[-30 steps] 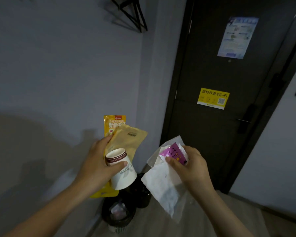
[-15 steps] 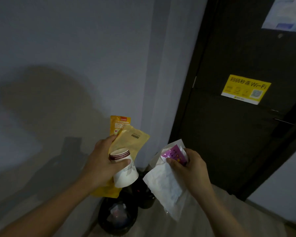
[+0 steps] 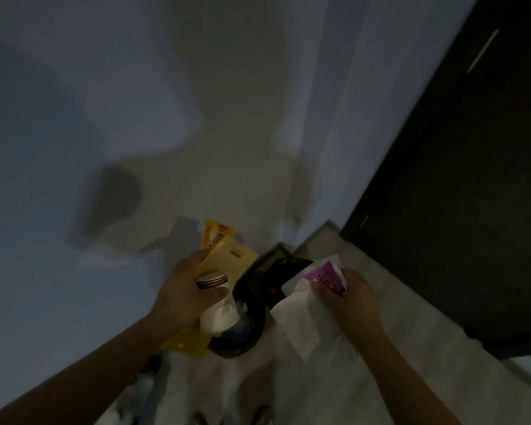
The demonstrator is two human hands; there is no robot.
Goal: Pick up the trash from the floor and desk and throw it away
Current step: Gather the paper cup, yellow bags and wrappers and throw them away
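A grey wall (image 3: 135, 118), crossed by soft shadows, is seen filling most of the blurred, dimly lit view, with a dark door (image 3: 457, 179) cut off at the right edge. A pale floor (image 3: 472, 388) is shown below it; its surface detail is lost to motion blur. A round black bin (image 3: 259, 320) is set on the floor near the corner, its near side hidden behind the held trash, and its contents cannot be made out. A second dark container (image 3: 273, 262) is glimpsed just behind it, its shape unclear.

A sheet of white paper (image 3: 301, 320) is held over the floor just right of the bin, pinched at its top by the right hand (image 3: 353, 299), whose curled fingers are also closed round a small purple wrapper (image 3: 325, 276).

Two yellow packets (image 3: 230, 262) are gripped upright in the left hand (image 3: 181, 296), their middles covered by the hand and by a white paper cup (image 3: 219, 311) with a dark rim band, which is clasped against them above the bin's left edge. Print on the packets is not legible.
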